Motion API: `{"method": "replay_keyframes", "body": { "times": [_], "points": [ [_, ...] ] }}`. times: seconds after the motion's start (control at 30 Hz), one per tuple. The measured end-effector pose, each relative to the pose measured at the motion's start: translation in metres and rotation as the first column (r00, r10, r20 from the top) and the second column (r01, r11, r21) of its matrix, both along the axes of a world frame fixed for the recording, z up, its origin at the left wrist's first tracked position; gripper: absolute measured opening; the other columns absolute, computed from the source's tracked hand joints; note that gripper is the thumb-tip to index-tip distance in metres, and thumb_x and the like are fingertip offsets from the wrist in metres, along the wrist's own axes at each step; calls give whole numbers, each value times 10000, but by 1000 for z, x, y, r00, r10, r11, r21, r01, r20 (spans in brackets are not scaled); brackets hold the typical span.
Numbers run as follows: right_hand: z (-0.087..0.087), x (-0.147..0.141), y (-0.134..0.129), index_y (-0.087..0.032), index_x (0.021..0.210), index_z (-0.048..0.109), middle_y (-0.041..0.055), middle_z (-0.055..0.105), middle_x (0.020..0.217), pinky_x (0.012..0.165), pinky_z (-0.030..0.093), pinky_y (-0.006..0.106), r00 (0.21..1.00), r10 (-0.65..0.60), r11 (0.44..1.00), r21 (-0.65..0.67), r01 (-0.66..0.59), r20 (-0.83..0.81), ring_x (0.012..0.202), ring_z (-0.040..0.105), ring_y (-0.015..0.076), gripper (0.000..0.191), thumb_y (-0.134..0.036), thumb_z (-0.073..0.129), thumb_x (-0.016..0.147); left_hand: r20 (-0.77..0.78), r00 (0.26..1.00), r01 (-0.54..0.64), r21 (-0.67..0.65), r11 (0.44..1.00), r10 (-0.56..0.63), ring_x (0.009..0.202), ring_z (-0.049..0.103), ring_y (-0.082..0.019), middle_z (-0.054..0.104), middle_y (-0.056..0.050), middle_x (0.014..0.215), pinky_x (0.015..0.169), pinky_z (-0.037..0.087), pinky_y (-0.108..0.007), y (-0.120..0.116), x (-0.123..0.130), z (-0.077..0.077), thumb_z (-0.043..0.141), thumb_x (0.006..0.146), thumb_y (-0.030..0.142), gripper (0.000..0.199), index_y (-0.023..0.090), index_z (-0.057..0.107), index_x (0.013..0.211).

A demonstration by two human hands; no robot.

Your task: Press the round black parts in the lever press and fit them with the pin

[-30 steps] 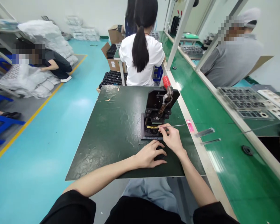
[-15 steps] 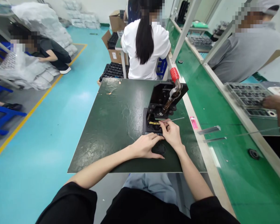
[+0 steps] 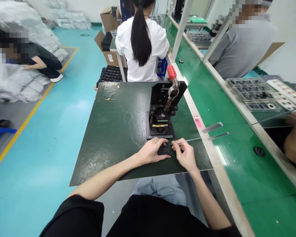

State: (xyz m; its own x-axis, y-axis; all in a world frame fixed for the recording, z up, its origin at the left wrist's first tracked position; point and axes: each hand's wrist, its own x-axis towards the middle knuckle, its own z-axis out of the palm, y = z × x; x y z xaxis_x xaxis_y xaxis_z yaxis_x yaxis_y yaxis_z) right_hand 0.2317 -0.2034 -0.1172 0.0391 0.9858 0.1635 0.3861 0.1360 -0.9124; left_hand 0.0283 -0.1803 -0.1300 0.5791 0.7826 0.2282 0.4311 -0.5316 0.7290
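Note:
My left hand (image 3: 154, 151) lies on the dark green table, its thumb and fingers curled round a small black round part (image 3: 164, 150). To its right, my right hand (image 3: 185, 154) pinches a thin pale rod (image 3: 193, 139) that points off to the right. The fingertips of both hands are close together, near the black part. Just beyond them stands a black toggle press (image 3: 164, 108) with a red handle (image 3: 171, 71). A yellow strip (image 3: 160, 125) lies across the base of the press.
Bundles of thin rods (image 3: 212, 127) and a pink item (image 3: 197, 121) lie right of the table (image 3: 113, 131). A black ring (image 3: 259, 151) rests on the green bench (image 3: 241, 171). Trays (image 3: 251, 92) stand farther right. Other people are ahead, left and right.
My right hand has drawn back from the press base towards me with the rod, to beside the black part. My left hand has closed in round that part. The whole view has shifted.

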Motion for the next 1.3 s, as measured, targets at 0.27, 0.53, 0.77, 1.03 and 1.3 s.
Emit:
{"method": "replay_keyframes", "body": {
  "times": [0.27, 0.53, 0.77, 1.03, 1.3],
  "points": [
    [-5, -3, -8, -232, 834, 609, 32, 672, 676, 551, 501, 271, 996, 35, 999, -6, -34, 80, 581, 649, 174, 336, -526, 557, 988, 57, 998, -3, -49, 999, 6, 1142, 717, -269, 783, -69, 1088, 996, 564, -388, -1, 2, 1, 846, 816, 413, 580, 224, 540, 1271],
    [-3, -4, -9, -238, 834, 593, 16, 653, 680, 551, 489, 265, 990, 52, 998, 25, -56, 130, 559, 626, 161, 258, -422, 528, 1003, 49, 999, -8, -68, 998, 11, 1172, 709, -276, 785, -72, 1112, 1009, 557, -402, -1, 2, 2, 840, 820, 401, 576, 229, 529, 1273],
    [-9, -6, -8, -233, 871, 585, 64, 705, 816, 678, 520, 313, 935, 37, 979, 177, -105, 352, 703, 681, 201, 228, -325, 465, 1042, 66, 998, -15, -74, 997, 20, 1176, 708, -283, 784, -82, 1101, 1012, 559, -407, 0, 3, 0, 839, 814, 375, 584, 218, 510, 1271],
    [-17, -14, 1, -218, 884, 571, 54, 672, 779, 674, 506, 314, 871, 60, 916, 320, -242, 487, 741, 671, 205, 226, -229, 433, 1063, 54, 998, -31, -147, 989, 39, 1092, 744, -261, 777, -61, 1055, 972, 581, -387, -1, 5, -1, 799, 797, 294, 584, 218, 470, 1273],
    [-15, -3, -1, -214, 891, 574, 33, 678, 777, 635, 527, 282, 907, 117, 933, 269, -240, 404, 674, 678, 172, 159, -194, 490, 1024, 56, 997, -36, -161, 986, 46, 1054, 753, -279, 765, -75, 1029, 934, 589, -398, -3, 8, -2, 854, 789, 423, 619, 210, 470, 1225]
  ]
}}
